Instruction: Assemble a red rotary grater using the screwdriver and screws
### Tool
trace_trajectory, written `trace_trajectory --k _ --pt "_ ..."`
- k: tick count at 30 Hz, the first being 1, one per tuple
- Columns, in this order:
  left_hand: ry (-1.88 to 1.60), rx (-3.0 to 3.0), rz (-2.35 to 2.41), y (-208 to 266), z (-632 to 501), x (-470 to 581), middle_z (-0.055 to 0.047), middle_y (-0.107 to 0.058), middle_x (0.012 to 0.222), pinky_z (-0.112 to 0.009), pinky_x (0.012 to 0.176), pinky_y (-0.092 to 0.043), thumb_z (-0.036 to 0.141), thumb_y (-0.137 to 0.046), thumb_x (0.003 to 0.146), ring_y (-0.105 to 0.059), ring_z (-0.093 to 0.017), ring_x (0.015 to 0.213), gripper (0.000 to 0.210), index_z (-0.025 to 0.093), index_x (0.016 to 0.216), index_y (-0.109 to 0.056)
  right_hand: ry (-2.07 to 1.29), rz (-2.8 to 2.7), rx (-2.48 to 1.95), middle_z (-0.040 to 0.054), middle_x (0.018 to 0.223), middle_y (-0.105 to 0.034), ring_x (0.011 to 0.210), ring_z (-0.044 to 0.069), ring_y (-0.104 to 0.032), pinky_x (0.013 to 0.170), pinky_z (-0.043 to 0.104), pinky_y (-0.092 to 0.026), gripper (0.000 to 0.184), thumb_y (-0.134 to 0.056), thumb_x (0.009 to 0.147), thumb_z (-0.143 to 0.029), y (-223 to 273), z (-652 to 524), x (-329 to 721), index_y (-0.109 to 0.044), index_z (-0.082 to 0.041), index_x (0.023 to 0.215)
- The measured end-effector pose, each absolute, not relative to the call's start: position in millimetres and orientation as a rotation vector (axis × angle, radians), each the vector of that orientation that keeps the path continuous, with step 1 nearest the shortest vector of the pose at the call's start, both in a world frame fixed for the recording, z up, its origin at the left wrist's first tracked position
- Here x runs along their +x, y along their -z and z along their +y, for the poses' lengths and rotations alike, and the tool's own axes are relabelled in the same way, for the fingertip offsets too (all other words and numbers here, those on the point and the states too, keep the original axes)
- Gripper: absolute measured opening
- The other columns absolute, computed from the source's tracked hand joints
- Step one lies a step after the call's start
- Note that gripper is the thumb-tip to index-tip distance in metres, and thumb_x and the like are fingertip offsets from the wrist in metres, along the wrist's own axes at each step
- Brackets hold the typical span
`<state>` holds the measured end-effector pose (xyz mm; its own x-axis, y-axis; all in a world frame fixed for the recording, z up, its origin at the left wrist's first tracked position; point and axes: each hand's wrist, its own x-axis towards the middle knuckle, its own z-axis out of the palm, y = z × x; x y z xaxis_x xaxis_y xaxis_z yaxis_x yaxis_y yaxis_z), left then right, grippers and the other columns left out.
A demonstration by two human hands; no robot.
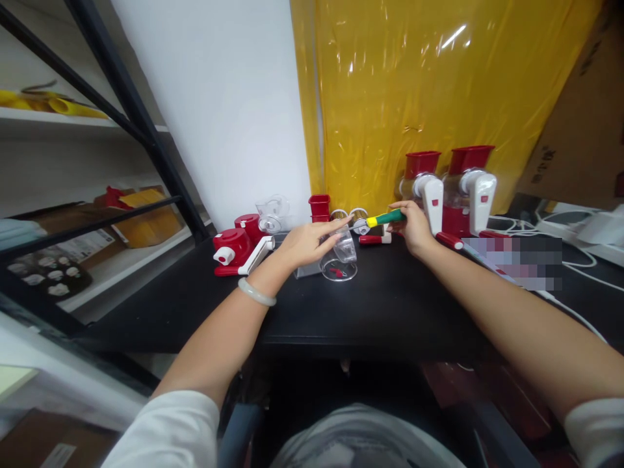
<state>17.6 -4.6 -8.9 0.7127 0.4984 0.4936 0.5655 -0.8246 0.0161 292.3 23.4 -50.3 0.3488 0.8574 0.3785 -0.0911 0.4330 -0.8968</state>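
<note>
A white short sleeve [170,429] covers the left upper arm at the lower left of the frame, its cloth creased in soft folds and ending in a loose edge that leaves the forearm bare. The matching right sleeve [597,432], also white, is cut off by the lower right edge. Around the wrist of the left hand [307,247], left of centre, sits a smooth, rounded bangle [257,292] in a pale, milky grey-green. The right hand [412,227], right of centre, is bare, wrist included. At the bottom middle, grey-and-white clothing [361,435] curves across, mottled with darker patches, its pattern blurred.
</note>
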Motion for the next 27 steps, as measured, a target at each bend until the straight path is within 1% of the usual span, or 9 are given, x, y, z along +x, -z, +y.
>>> trace_trajectory --k 2,5,9,13,15,17,19,21,27 --pt "0.742 -2.774 -0.871 9.2 -4.6 17.6 0.001 -0.056 0.137 -0.036 0.094 -0.048 0.043 -0.035 0.103 -0.057 -0.022 0.120 0.044 0.036 0.147 -0.036 -0.720 -1.018 -0.936 -0.0027 0.069 -0.055 0.043 0.010 -0.053 0.041 0.024 -0.045 0.012 -0.046 0.079 -0.026 49.5 23.0 291.0 -0.053 -0.021 0.087" --pt "0.753 -2.770 -0.853 9.4 -4.4 17.3 0.002 -0.056 0.137 -0.036 0.094 -0.048 0.042 -0.036 0.103 -0.057 -0.022 0.119 0.044 0.037 0.146 -0.038 -0.714 -1.020 -0.942 -0.0033 0.070 -0.054 0.045 0.009 -0.052 0.042 0.023 -0.047 0.012 -0.051 0.082 -0.033 51.4 24.1 290.5 -0.052 -0.022 0.086" --pt "0.757 -2.776 -0.835 9.2 -4.1 17.5 0.002 -0.056 0.138 -0.035 0.093 -0.049 0.041 -0.037 0.103 -0.057 -0.021 0.120 0.043 0.037 0.146 -0.039 -0.680 -1.094 -0.928 -0.0055 0.062 -0.051 0.041 0.007 -0.046 0.040 0.022 -0.044 0.031 -0.060 0.080 -0.052 57.2 28.1 293.3 -0.051 -0.022 0.084" --pt "0.756 -2.779 -0.837 8.8 -4.2 18.3 0.002 -0.056 0.138 -0.036 0.094 -0.049 0.041 -0.037 0.102 -0.057 -0.022 0.120 0.043 0.036 0.145 -0.039 -0.623 -1.148 -0.958 -0.0055 0.054 -0.047 0.037 0.009 -0.045 0.037 0.023 -0.038 0.043 -0.055 0.080 -0.064 60.2 30.1 295.5 -0.053 -0.022 0.082" --pt "0.758 -2.783 -0.839 8.8 -4.4 18.6 0.002 -0.055 0.138 -0.036 0.094 -0.049 0.041 -0.037 0.102 -0.056 -0.022 0.121 0.043 0.037 0.145 -0.040 -0.659 -1.114 -0.970 -0.0039 0.058 -0.050 0.039 0.010 -0.048 0.039 0.025 -0.043 0.040 -0.051 0.083 -0.062 60.1 29.7 295.5 -0.054 -0.022 0.083" --pt "0.760 -2.785 -0.842 8.9 -4.7 18.7 0.003 -0.055 0.138 -0.036 0.095 -0.048 0.041 -0.037 0.103 -0.056 -0.022 0.122 0.043 0.037 0.145 -0.040 -0.725 -1.063 -0.968 -0.0024 0.064 -0.054 0.042 0.011 -0.051 0.043 0.027 -0.047 0.031 -0.047 0.086 -0.052 59.3 28.9 295.1 -0.054 -0.022 0.085" --pt "0.764 -2.783 -0.841 9.2 -4.8 18.7 0.002 -0.056 0.138 -0.036 0.096 -0.048 0.040 -0.037 0.103 -0.056 -0.022 0.121 0.043 0.036 0.145 -0.040 -0.768 -1.035 -0.957 -0.0016 0.069 -0.056 0.045 0.012 -0.055 0.045 0.028 -0.049 0.020 -0.046 0.085 -0.040 58.3 27.9 294.6 -0.055 -0.022 0.087" --pt "0.767 -2.783 -0.840 9.6 -4.6 18.6 0.002 -0.056 0.138 -0.036 0.096 -0.048 0.041 -0.037 0.103 -0.056 -0.022 0.121 0.043 0.036 0.145 -0.041 -0.782 -1.031 -0.951 -0.0014 0.070 -0.056 0.046 0.012 -0.056 0.045 0.028 -0.049 0.015 -0.046 0.081 -0.031 57.2 26.8 293.9 -0.055 -0.022 0.087" --pt "0.754 -2.788 -0.842 10.7 -3.4 17.8 0.000 -0.059 0.134 -0.036 0.095 -0.048 0.039 -0.037 0.103 -0.058 -0.022 0.117 0.043 0.036 0.145 -0.040 -0.740 -1.020 -0.987 -0.0022 0.064 -0.054 0.045 0.012 -0.053 0.041 0.026 -0.046 0.010 -0.048 0.081 -0.029 55.3 25.1 291.0 -0.053 -0.024 0.087"
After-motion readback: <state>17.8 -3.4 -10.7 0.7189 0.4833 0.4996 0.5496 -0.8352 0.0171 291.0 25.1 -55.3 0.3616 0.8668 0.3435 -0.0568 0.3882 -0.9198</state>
